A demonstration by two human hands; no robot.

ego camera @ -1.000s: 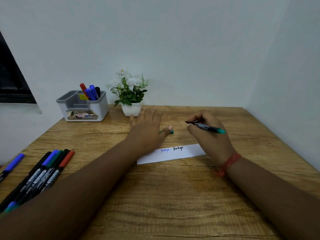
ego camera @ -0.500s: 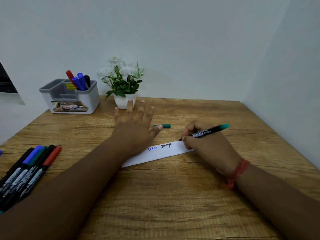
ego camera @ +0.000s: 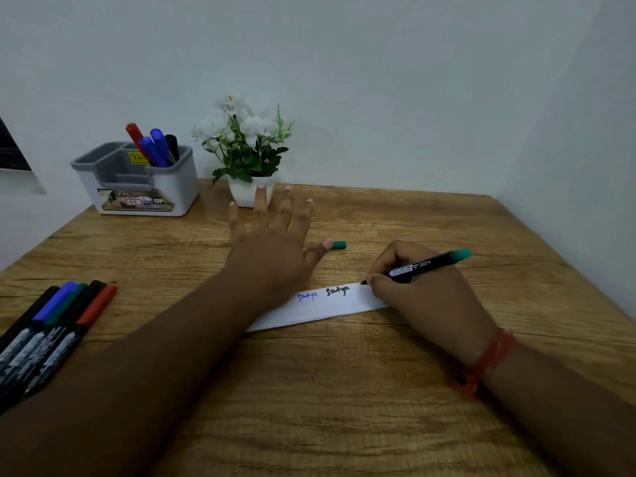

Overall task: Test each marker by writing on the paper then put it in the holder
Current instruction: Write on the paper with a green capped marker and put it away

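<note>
Now marker [ego camera: 421, 267] tip down on paper [ego camera: 330, 309], previously raised.

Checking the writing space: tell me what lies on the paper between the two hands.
Head view: between left hand and right hand, the paper carries two handwritten words, blue and black.

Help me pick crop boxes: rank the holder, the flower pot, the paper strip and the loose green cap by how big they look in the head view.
1. holder
2. paper strip, partly covered by both hands, so its rank against the holder is unsure
3. flower pot
4. green cap
</note>
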